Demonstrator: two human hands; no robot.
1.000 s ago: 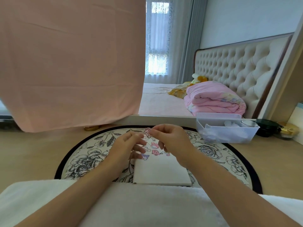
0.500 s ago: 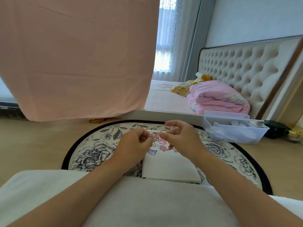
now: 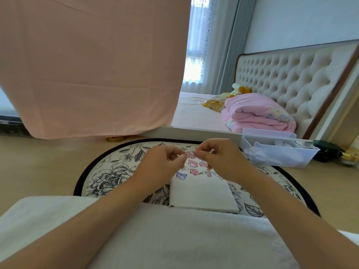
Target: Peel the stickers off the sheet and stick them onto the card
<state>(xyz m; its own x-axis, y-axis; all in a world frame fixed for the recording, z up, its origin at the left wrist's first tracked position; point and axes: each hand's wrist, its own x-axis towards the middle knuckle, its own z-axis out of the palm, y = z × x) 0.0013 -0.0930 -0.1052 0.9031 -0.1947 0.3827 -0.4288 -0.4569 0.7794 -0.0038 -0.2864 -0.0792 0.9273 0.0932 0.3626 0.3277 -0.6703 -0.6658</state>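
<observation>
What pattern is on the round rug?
The rug has black-and-white flowers and leaves with a black edge, shown in the head view.

Left hand point(image 3: 161, 166), right hand point(image 3: 219, 161) pinch pink sticker point(image 3: 191, 154) above white card point(image 3: 202, 193).

The pale wooden floor point(image 3: 38, 171) bears a round black-edged rug point(image 3: 108, 177) printed with grey flowers; a white rectangular card point(image 3: 202, 193) lies flat on the rug, cartoon stickers point(image 3: 194, 171) at its far end; a white plastic basket point(image 3: 275, 154) stands on the floor beside the rug.
</observation>
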